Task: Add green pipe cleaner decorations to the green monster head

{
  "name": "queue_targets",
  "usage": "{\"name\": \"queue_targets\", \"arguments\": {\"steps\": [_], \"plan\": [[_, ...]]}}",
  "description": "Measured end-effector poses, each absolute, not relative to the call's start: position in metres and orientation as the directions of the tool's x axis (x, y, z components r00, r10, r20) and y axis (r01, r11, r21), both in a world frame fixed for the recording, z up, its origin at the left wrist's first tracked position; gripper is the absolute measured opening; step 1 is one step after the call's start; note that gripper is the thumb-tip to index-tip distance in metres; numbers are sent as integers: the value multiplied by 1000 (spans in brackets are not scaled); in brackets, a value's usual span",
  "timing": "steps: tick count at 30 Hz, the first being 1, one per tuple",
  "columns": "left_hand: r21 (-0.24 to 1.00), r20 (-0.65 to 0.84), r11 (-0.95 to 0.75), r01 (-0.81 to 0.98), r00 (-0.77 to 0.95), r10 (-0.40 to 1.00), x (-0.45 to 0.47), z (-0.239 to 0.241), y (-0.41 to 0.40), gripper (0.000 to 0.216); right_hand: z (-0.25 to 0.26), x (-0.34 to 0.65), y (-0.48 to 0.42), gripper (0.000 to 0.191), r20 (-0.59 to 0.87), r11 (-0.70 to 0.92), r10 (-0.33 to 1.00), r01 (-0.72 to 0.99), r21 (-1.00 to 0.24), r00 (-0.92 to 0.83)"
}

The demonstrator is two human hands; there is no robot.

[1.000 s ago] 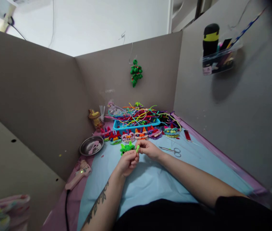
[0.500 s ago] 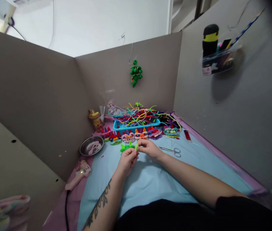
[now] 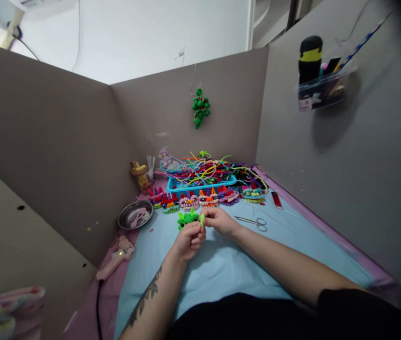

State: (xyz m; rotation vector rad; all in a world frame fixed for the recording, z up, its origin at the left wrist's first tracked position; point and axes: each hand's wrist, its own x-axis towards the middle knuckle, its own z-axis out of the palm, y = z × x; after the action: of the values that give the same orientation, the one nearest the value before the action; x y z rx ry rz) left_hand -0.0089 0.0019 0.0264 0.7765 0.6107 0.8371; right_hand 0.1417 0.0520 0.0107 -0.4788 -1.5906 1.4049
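Between my two hands is a short lime-green piece of pipe cleaner (image 3: 202, 219), bent or coiled small. My left hand (image 3: 188, 240) pinches its lower end, fingers curled in. My right hand (image 3: 219, 221) grips it from the right with thumb and forefinger. Just beyond my left hand, on the blue cloth, rests a green fuzzy creature head (image 3: 187, 217) with light green ears and dark eyes; my hand partly covers it. Behind it stands a row of finished-looking heads, among them a pink one (image 3: 189, 201) and an orange-and-white one (image 3: 208, 197).
A blue basket (image 3: 203, 187) heaped with coloured pipe cleaners stands at the back. Scissors (image 3: 257, 223) and a red-handled tool (image 3: 276, 200) lie right. On the left are a metal bowl (image 3: 129, 222) and a pink glue gun (image 3: 115, 259) with its cord. Grey panels surround the table.
My left hand has turned and shifted slightly right and down, uncovering more of the green head. The lime-green piece stays pinched between both hands.
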Motion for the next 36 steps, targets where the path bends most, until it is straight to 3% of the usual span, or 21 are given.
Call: {"name": "queue_targets", "arguments": {"steps": [5, 13, 16, 19, 22, 31, 36], "plan": [[799, -166, 454, -394, 581, 797, -8, 26, 0, 22, 13, 141, 49, 32, 398, 286, 780, -291, -913, -482], [951, 21, 54, -303, 240, 971, 5, 25, -1, 34, 18, 143, 48, 28, 419, 395, 823, -145, -907, -384], [983, 81, -63, -172, 103, 991, 0, 20, 3, 33, 18, 145, 51, 29, 427, 411, 804, -132, -902, -414], [968, 247, -244, 65, -43, 968, -5, 18, 5, 26, 18, 147, 54, 31, 405, 396, 815, -112, -911, -413], [912, 372, -346, 220, -91, 924, -8, 20, 3, 16, 20, 150, 56, 26, 409, 458, 830, 46, -888, -379], [870, 448, -410, 272, -91, 889, -10, 22, 2, 9, 23, 146, 47, 12, 493, 627, 768, 321, -710, -409], [958, 282, -273, 83, -135, 950, -10, 21, 8, 18, 15, 139, 44, 16, 460, 559, 816, 275, -782, -350]]}}
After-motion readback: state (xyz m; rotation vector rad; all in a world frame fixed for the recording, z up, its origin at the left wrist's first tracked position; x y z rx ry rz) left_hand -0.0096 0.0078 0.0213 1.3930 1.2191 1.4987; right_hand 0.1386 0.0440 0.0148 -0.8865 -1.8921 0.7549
